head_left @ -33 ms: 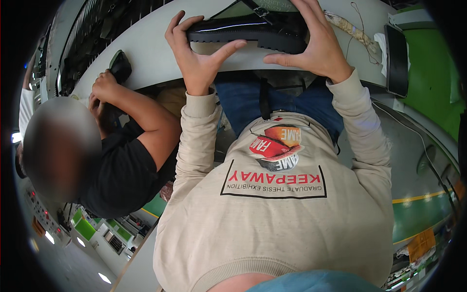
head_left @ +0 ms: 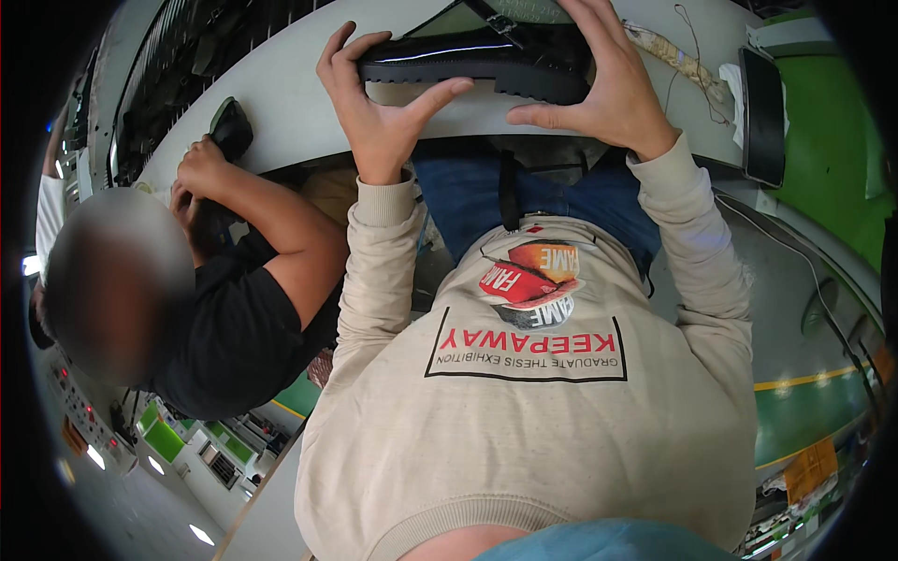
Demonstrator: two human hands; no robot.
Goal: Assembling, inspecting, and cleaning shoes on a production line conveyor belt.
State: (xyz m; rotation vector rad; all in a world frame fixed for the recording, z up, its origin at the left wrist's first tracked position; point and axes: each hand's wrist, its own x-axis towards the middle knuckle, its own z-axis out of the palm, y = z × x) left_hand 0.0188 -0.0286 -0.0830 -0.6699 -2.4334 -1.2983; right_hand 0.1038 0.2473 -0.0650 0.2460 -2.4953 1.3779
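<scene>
A glossy black strapped shoe (head_left: 468, 58) with a thick ridged sole is held sideways near the top edge, over the pale worktable. Its toe end points left and the heel block sits at the right; its upper part is cut off by the frame. My left hand (head_left: 379, 112) holds the toe end, with the thumb stretched along below the sole. Around the heel end curves my right hand (head_left: 622, 89), its thumb under the heel and its fingers up behind the shoe.
A pale worktable (head_left: 309, 103) curves across the top. At my left sits a person in a black shirt (head_left: 243, 318), hands near a dark shoe (head_left: 232, 129). On the right lie a cream wrapped roll (head_left: 683, 58), a thin cord and a black flat device (head_left: 762, 117) at the table's edge.
</scene>
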